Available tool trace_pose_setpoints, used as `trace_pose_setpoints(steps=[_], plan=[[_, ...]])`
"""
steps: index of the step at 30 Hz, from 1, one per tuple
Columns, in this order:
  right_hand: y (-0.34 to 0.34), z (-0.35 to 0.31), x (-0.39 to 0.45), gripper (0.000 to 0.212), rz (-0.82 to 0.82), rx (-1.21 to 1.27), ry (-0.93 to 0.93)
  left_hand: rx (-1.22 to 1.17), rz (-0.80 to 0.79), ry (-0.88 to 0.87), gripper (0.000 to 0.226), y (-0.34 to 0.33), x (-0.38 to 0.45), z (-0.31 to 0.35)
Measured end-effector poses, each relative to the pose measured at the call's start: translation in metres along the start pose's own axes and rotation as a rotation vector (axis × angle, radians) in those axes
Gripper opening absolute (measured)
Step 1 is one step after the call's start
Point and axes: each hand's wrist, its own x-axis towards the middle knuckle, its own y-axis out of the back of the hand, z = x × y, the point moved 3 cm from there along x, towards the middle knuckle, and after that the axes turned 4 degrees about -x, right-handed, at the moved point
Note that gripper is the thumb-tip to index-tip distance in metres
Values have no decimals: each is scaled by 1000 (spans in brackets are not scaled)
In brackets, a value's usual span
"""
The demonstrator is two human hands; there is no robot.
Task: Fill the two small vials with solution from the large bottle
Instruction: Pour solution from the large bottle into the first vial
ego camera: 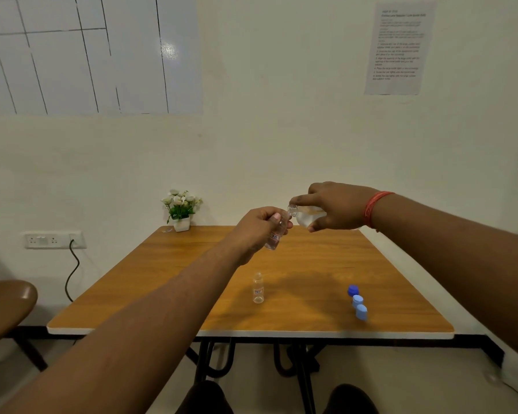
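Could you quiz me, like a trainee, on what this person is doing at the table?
1. True or false: the vial standing on the table has its cap on.
2. How many blue caps lie on the table?
3. Which hand holds the large bottle: A) left hand B) right hand?

Key: 1. False, its mouth is open. 2. Three. 3. B; the left hand holds the other vial under the tilted bottle's mouth.
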Motion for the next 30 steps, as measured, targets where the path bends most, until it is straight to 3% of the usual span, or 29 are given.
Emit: trace_pose_setpoints(steps=[30], plan=[[2,2,1,71,5,-35,13,3,4,-12,26,0,2,0]])
